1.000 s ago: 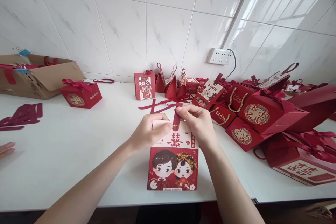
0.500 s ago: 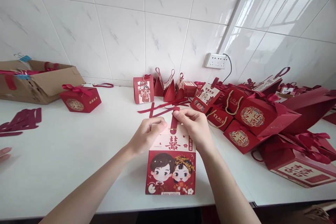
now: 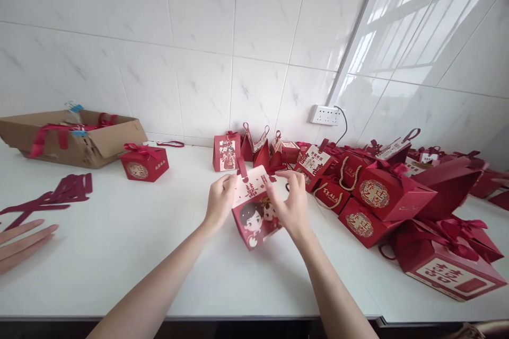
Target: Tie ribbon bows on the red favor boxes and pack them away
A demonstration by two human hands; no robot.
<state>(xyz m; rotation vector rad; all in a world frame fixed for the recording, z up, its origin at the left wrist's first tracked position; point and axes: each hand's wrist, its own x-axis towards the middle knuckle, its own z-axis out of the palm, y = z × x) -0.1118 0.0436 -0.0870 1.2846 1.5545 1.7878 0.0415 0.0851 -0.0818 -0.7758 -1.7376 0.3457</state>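
A red and cream gift box, printed with a double-happiness sign and two cartoon figures, tilts in front of me, slightly blurred. A dark red ribbon loop stands at its top. My left hand is closed on the box's upper left edge, fingertips partly hidden. Beside the right edge is my right hand, thumb and fingers apart. Its thumb overlaps the printed front; whether it presses on the box I cannot tell.
Red gift boxes crowd the right side, and smaller ones line the wall. At left are a cardboard box, a bow-tied red box and ribbon strips. Another person's hand reaches in there. A power strip hangs behind.
The gift box went from upright to tilted, farther from me. My right hand has left the ribbon and spread its fingers. The other person's hand has come further into view.
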